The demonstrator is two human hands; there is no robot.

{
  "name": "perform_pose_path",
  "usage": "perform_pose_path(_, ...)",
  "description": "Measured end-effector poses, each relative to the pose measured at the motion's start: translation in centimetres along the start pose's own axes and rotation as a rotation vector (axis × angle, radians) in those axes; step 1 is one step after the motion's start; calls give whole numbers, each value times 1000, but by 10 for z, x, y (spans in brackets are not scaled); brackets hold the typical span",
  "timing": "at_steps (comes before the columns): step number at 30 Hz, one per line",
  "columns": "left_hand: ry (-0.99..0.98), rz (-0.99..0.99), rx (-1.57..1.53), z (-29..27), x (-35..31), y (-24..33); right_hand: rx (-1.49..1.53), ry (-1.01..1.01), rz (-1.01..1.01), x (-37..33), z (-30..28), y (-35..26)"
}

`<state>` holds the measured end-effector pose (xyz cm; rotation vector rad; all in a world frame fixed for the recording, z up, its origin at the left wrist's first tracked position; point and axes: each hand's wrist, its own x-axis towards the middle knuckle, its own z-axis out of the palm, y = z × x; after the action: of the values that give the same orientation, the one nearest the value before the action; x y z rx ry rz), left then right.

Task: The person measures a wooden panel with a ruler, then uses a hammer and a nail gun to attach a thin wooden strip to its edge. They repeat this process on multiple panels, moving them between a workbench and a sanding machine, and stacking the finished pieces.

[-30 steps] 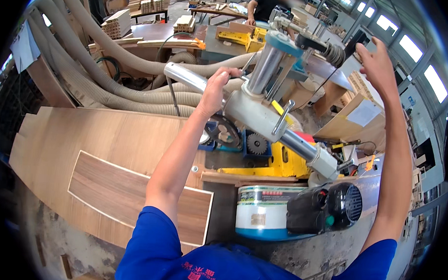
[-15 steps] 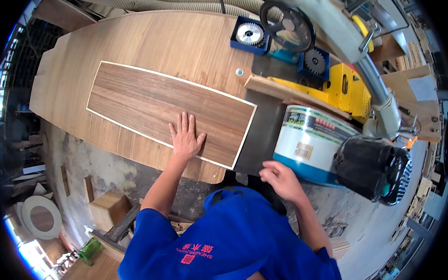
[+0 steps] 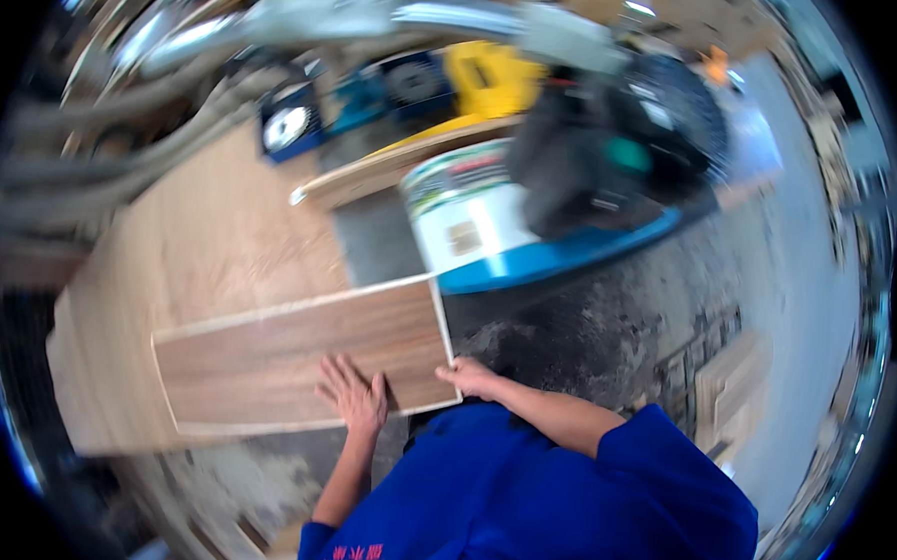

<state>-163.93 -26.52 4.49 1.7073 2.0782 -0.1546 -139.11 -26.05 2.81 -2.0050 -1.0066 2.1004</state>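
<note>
A long brown wood-grain panel (image 3: pixel 295 355) with pale edging along its border lies on a wooden work surface (image 3: pixel 241 211). My left hand (image 3: pixel 355 394) rests flat on its face, close to the near edge, with fingers spread. At the panel's right end, my right hand (image 3: pixel 469 376) pinches the pale edge near the front corner. The undersides of those right fingers are hidden, and motion blurs the picture.
Beyond the panel, a wooden fence strip (image 3: pixel 393 166) runs beside a yellow machine part (image 3: pixel 492 77). A white and blue machine table (image 3: pixel 475 236) carries a dark motor housing (image 3: pixel 574 150). Blue boxes hold round saw blades (image 3: pixel 287 125). Grey hoses (image 3: pixel 124 151) lie far left.
My right hand has moved from beside the panel onto its right end and closed there. The view has swung, and the panel now lies nearer my body at a different angle, my left hand still on it.
</note>
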Motion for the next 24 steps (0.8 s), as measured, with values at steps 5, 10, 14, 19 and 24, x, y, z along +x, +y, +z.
perform_pose_path(5,-85,268,22,14,-60,25,-15,204,-239,-1,-10,105)
perform_pose_path(10,-53,493,321,10,-118,8,69,306,-261,-59,-94,152)
perform_pose_path(14,339,751,286,15,-115,-4,252,435,-277,-124,-185,191)
perform_pose_path(19,366,974,210,2,-128,80,547,332,-251,-171,-287,218)
perform_pose_path(24,215,995,175,-45,-148,211,1106,-50,-584,-234,-396,259)
